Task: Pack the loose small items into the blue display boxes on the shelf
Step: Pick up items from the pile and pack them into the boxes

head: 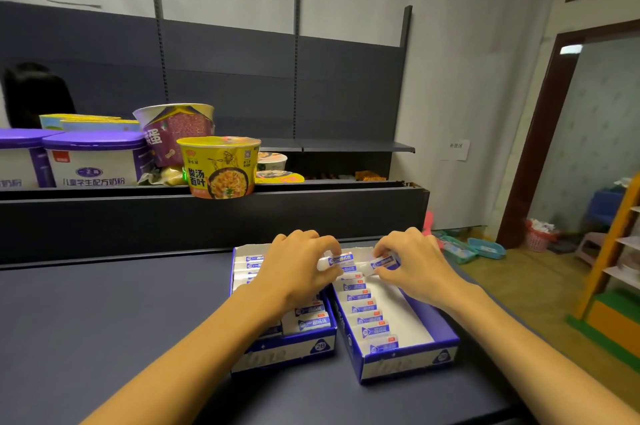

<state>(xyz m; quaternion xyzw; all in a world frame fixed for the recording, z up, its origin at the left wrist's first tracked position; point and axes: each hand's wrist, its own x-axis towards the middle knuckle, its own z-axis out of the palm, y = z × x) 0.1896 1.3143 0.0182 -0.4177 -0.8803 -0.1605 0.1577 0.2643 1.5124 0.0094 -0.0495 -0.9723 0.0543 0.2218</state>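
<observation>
A small shop stockroom: dark slotted retail shelving [242,78] spans the upper frame, holding instant noodle bowls [220,166] and milk powder tubs [93,161] at centre left; blue display boxes [398,331] sit below.

Store corner with dark shelving against a pale wall

Slotted uprights [296,43] rise from the dark back panel [225,78]; paper notices [455,149] hang on the white wall [450,9]; a brown-framed doorway [540,133] opens right onto a tan floor [512,279] and a pink stool [592,246]
</observation>
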